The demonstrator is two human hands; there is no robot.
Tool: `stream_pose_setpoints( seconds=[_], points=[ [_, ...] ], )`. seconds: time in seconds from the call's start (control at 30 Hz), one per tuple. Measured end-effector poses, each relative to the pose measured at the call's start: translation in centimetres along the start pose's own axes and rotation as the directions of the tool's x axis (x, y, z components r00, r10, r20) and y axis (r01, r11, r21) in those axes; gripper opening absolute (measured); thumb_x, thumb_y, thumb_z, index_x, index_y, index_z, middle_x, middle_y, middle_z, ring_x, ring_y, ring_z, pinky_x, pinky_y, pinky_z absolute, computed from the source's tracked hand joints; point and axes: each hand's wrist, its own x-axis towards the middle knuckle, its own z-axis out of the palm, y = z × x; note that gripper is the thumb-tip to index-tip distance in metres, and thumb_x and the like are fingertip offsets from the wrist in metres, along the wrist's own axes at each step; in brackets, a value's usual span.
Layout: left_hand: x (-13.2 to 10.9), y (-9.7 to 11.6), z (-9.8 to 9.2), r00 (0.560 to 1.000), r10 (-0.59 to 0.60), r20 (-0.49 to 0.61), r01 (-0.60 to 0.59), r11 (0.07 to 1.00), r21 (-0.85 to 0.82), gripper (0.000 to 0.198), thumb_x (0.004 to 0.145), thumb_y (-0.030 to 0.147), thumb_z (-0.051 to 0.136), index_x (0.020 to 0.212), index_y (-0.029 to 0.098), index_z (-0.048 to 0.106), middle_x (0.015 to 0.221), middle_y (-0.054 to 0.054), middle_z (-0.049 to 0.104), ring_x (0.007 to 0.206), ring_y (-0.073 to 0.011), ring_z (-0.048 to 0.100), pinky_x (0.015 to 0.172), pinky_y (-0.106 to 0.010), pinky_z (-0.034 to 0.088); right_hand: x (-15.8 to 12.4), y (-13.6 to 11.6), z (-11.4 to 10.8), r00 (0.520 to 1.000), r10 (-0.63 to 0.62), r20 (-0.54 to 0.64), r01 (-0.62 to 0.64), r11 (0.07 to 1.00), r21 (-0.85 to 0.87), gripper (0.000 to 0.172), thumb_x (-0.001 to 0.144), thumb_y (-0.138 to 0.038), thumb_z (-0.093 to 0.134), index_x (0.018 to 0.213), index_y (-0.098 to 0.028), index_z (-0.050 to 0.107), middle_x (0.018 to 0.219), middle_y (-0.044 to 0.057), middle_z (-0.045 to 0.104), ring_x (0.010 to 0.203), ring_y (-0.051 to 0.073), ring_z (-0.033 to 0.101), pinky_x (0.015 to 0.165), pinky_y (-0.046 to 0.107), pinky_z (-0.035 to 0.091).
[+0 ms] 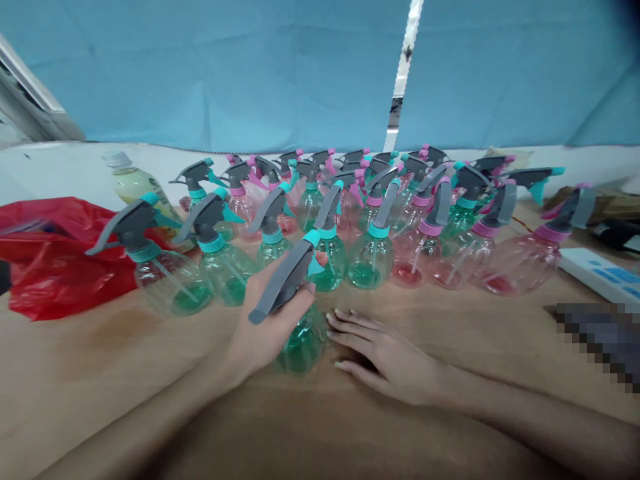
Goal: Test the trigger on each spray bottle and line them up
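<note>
My left hand [260, 320] is wrapped round the neck of a green spray bottle [300, 340] with a grey trigger head and teal collar, which stands on the brown table [100, 373] just in front of me. Right beside that bottle, my right hand [385, 357] lies on the table, fingers stretched out and pointing left, their tips close to the bottle's body. Behind the two hands stand rows of several more spray bottles [370, 257], green ones towards the left and pink ones [520, 260] towards the right.
A red plastic bag [55, 253] lies at the left edge. A capped drink bottle [133, 183] with pale liquid stands behind the left sprayers. A white and blue box [600, 273] lies at the right. A blue curtain hangs behind the table.
</note>
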Motion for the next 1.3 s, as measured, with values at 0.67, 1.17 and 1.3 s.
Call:
stream_pose_setpoints(
  seconds=[0.67,1.17,1.3],
  points=[
    [-0.2,-0.36,-0.05,1.0,-0.003,-0.011,0.003,1.0,-0.025,0.032,0.084,0.034,0.05,0.116,0.032,0.056,0.063,0.003,0.057,0.057,-0.0183,0.053,0.057,-0.03,0.04,0.01,-0.02,0.02,1.0,-0.002,-0.021,0.002,1.0,0.026,0.048,0.094,-0.04,0.043,0.137,-0.018,0.044,0.143,0.007,0.043,0.136,0.02,0.032,0.113,0.043,0.027],
    [0.14,-0.53,-0.09,0.999,0.037,0.01,-0.035,0.989,-0.146,0.035,0.078,0.021,0.051,0.109,0.03,0.061,0.076,0.002,0.063,0.062,-0.0157,0.057,0.064,-0.029,0.048,-0.01,-0.04,0.1,0.999,0.0,-0.038,0.002,0.999,0.036,0.048,0.094,-0.039,0.044,0.136,-0.018,0.044,0.143,0.007,0.043,0.135,0.021,0.033,0.112,0.043,0.029],
    [0.28,-0.56,-0.25,0.998,0.059,0.038,-0.052,0.985,-0.162,0.032,0.076,0.02,0.051,0.104,0.03,0.063,0.071,0.004,0.062,0.059,-0.0147,0.056,0.064,-0.028,0.047,0.03,-0.12,-0.06,1.0,0.005,-0.02,-0.005,1.0,0.002,0.048,0.094,-0.04,0.043,0.136,-0.017,0.045,0.143,0.006,0.043,0.135,0.02,0.033,0.113,0.041,0.028]
  ],
)
